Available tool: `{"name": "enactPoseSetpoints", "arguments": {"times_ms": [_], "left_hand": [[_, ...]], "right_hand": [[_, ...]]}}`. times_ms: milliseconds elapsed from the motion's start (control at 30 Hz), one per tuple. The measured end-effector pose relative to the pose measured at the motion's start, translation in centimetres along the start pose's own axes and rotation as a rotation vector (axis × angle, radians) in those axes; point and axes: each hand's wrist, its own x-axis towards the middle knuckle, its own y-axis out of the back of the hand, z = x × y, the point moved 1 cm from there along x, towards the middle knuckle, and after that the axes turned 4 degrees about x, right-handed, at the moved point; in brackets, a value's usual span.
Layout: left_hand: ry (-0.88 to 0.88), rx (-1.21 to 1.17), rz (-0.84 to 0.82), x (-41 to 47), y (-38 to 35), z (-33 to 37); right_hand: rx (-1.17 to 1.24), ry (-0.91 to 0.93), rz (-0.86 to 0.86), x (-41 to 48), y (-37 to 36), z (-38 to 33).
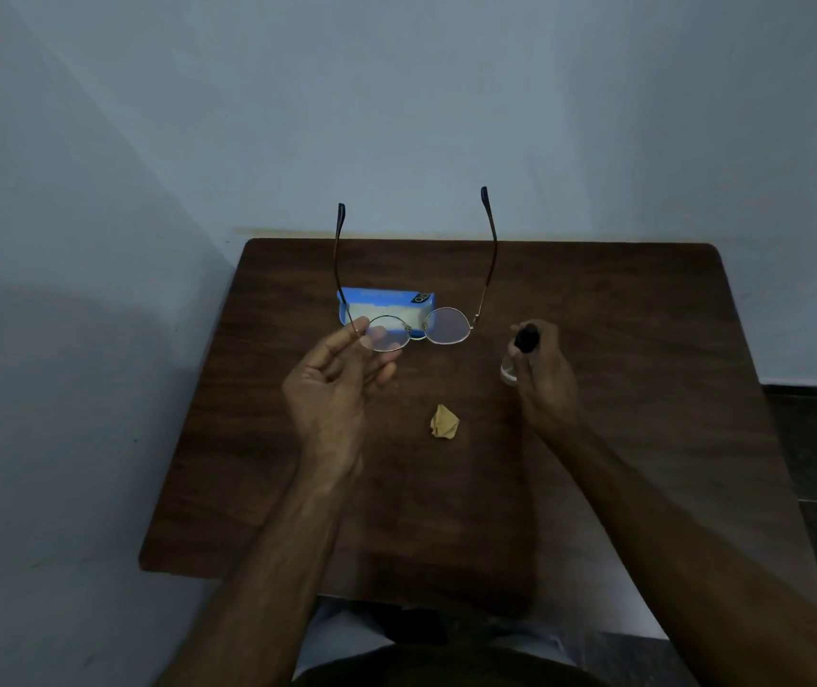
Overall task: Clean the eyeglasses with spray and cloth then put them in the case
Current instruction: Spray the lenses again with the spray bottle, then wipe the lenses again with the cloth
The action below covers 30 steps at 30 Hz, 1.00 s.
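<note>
My left hand [337, 379] pinches the round thin-rimmed eyeglasses [446, 325] at the left lens rim and holds them above the table, lenses toward me, both temples unfolded and pointing away. My right hand [543, 376] grips a small clear spray bottle [525, 339] with a dark cap, to the right of the glasses. A crumpled yellow cloth [444, 422] lies on the table between my hands. The blue eyeglass case [386, 300] lies open behind the glasses, its pale lining showing.
The dark wooden table [644, 389] stands against a pale wall, with another wall close on the left. Dark floor tiles show at the right. My lap is at the table's near edge.
</note>
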Motion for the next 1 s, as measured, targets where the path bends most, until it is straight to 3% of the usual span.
{"name": "enactPoseSetpoints", "arguments": {"times_ms": [400, 567, 700, 800, 900, 1000], "left_hand": [[0.03, 0.0, -0.045, 0.0, 0.9, 0.0], [0.009, 0.026, -0.061, 0.7, 1.8, 0.2], [0.028, -0.017, -0.079, 1.7, 2.8, 0.5], [0.046, -0.038, -0.105, 2.1, 3.8, 1.0], [0.06, -0.056, -0.131, 2.5, 5.1, 1.2], [0.073, -0.05, -0.147, 3.0, 6.6, 1.5]], "right_hand": [[-0.057, -0.016, -0.006, -1.0, -1.0, 2.1], [-0.063, -0.118, 0.005, -1.5, -1.6, 3.1], [-0.064, -0.216, 0.182, -3.7, -2.4, 3.4], [-0.301, -0.177, 0.358, -7.1, -3.1, 2.8], [-0.484, -0.118, 0.229, -9.6, -5.6, 1.3], [-0.429, -0.078, 0.006, -9.6, -8.8, 0.7]]}}
